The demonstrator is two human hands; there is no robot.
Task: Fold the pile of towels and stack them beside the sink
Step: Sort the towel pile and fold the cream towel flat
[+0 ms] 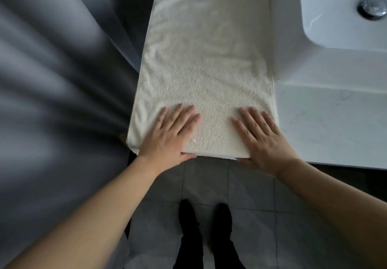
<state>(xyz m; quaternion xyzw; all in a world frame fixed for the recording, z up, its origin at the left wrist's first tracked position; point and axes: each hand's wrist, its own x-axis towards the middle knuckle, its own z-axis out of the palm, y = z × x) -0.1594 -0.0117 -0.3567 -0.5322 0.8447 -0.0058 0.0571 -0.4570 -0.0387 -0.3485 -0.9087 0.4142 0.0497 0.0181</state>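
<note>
A cream towel with a red printed band at its far end lies stretched lengthwise on the white counter, left of the sink. My left hand rests flat on the towel's near left part, fingers straight and spread. My right hand lies flat on the near right part, fingers straight too. Both thumbs sit at the towel's near edge, which reaches the counter's front edge. No other towels show.
A grey curtain hangs close along the left side of the towel. The sink has a chrome drain plug. Below the counter are grey floor tiles and my dark-clad legs.
</note>
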